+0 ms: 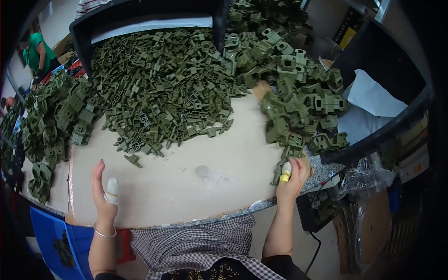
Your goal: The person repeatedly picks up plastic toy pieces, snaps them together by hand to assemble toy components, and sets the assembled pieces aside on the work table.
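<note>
My left hand (105,191) is raised over the near left of the table, fingers stretched and apart, holding nothing. A white cover with a tan band wraps its thumb. At the right edge of the table, my right hand (293,179) has its thumb and fingers closed on a green plastic part (279,171), at the lower end of a heap of larger molded parts (291,102). That thumb wears a white cover with a yellow band. One small green part (133,160) lies apart from the big heap of small green parts (163,88) at the table's far side.
More large green parts (56,116) are piled at the left. A black bin (149,21) lies tipped behind the small parts; another black bin (378,121) stands at the right. Below the table's left edge is a blue bin (46,233). A person in green (39,53) stands far left.
</note>
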A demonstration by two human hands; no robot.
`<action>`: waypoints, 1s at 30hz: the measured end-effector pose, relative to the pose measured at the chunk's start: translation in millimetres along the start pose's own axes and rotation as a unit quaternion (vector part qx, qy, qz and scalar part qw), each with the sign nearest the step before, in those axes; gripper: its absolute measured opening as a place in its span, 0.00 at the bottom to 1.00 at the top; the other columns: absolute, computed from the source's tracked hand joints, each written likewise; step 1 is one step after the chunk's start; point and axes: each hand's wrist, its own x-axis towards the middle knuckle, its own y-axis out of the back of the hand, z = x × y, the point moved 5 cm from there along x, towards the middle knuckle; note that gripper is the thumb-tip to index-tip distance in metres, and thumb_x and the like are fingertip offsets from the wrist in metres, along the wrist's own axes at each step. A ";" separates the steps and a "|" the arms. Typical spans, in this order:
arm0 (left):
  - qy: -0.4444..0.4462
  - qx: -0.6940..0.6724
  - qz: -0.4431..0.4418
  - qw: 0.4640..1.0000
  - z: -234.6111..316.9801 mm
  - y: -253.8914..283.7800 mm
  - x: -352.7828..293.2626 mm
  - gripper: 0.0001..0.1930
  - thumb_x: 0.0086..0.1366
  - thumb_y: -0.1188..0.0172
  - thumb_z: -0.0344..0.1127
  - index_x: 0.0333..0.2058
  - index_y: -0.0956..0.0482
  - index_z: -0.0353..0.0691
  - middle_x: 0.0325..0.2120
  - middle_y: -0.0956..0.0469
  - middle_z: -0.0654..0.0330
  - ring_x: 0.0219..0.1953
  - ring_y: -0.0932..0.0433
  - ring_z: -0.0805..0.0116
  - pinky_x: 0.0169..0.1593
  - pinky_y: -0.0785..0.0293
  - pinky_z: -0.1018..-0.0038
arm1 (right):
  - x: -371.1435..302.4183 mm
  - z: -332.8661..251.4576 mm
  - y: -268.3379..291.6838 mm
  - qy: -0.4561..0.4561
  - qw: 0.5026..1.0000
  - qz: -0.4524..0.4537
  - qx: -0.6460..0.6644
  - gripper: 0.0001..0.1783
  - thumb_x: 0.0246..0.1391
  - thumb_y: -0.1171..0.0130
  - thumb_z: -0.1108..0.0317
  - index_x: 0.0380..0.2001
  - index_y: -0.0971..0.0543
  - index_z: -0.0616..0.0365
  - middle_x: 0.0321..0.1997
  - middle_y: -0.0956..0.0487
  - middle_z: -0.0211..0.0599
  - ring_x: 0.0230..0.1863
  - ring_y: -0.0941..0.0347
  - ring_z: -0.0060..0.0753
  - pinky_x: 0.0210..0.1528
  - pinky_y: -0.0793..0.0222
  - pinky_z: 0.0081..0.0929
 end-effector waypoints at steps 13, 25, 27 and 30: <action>-0.043 -0.122 -0.115 0.985 64.0 -45.0 -24.5 0.23 0.54 0.41 0.37 0.47 0.33 0.35 0.51 0.36 0.49 0.55 0.38 0.55 0.58 0.44 0.63 | 82.8 -10.9 -56.2 -0.054 0.986 -0.141 0.075 0.26 0.46 0.44 0.72 0.51 0.35 0.62 0.50 0.33 0.46 0.49 0.33 0.43 0.46 0.33 0.37; 0.207 -0.620 0.000 0.757 62.8 -78.6 -31.8 0.34 0.59 0.51 0.58 0.57 0.43 0.42 0.51 0.35 0.56 0.53 0.35 0.60 0.57 0.39 0.62 | -64.8 -157.7 -40.0 0.158 0.679 -0.522 0.492 0.34 0.46 0.41 0.66 0.56 0.40 0.62 0.60 0.41 0.44 0.61 0.45 0.41 0.61 0.49 0.33; 0.219 -0.578 -0.072 0.783 75.6 -74.9 -41.9 0.37 0.56 0.46 0.58 0.56 0.44 0.39 0.51 0.35 0.57 0.55 0.37 0.61 0.58 0.41 0.61 | -57.6 -155.8 -36.0 -0.019 0.632 -0.464 0.621 0.36 0.45 0.41 0.66 0.57 0.42 0.63 0.59 0.42 0.46 0.61 0.44 0.42 0.60 0.47 0.33; 0.242 -0.592 -0.128 0.758 74.3 -87.7 -67.5 0.30 0.57 0.43 0.40 0.55 0.43 0.36 0.48 0.33 0.52 0.50 0.31 0.60 0.54 0.35 0.63 | -60.2 -201.3 -20.2 0.103 0.696 -0.418 0.574 0.37 0.46 0.42 0.65 0.58 0.44 0.63 0.58 0.41 0.46 0.58 0.42 0.42 0.58 0.45 0.31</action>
